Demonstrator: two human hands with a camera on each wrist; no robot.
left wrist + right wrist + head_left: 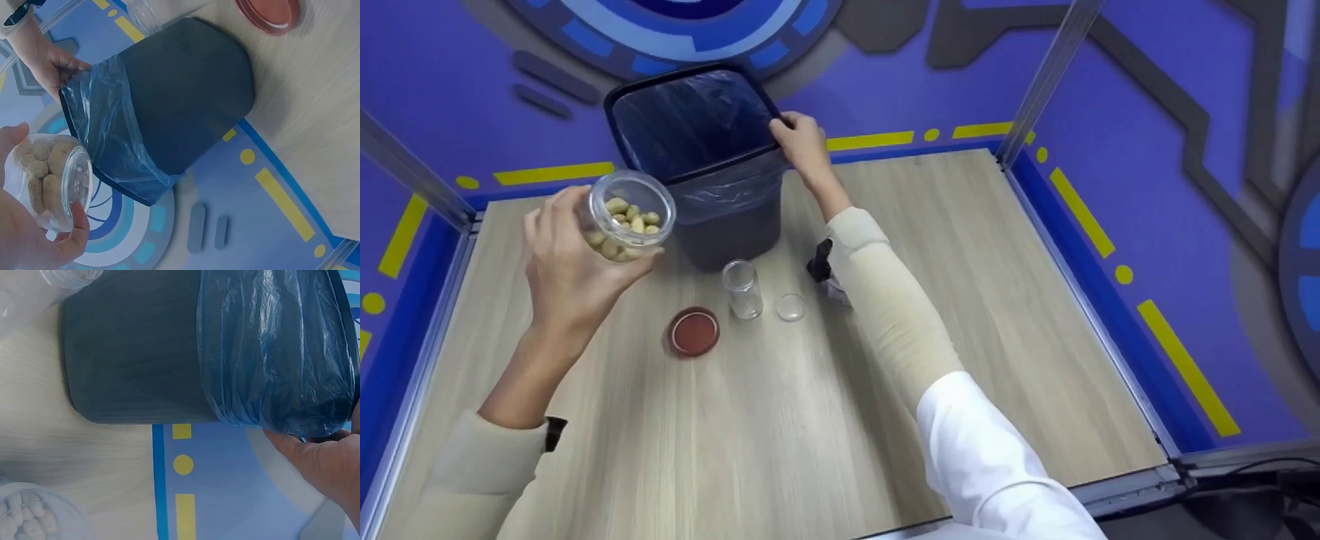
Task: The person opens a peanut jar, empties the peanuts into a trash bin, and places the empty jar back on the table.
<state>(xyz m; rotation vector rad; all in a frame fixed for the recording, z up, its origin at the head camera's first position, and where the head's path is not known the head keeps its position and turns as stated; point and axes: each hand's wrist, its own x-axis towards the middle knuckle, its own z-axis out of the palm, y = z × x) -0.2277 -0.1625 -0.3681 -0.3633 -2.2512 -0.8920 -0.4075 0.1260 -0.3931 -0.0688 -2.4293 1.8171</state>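
Note:
My left hand (566, 274) grips a clear open jar (628, 216) filled with pale peanuts, tilted with its mouth toward a dark bin (697, 161). The left wrist view shows the same jar (53, 180) in my left hand (34, 236), beside the bin (169, 107). The bin stands at the table's far edge and is lined with a blue plastic bag (275, 349). My right hand (801, 142) holds the bin's right rim, fingers curled over the edge; it shows as my right hand (323, 461) under the bag's rim.
On the wooden table (780, 420) in front of the bin lie a red lid (694, 331), a small empty clear jar (742, 289) and a clear lid (791, 307). A black object (820, 264) is partly hidden behind my right forearm. Metal rails border the table.

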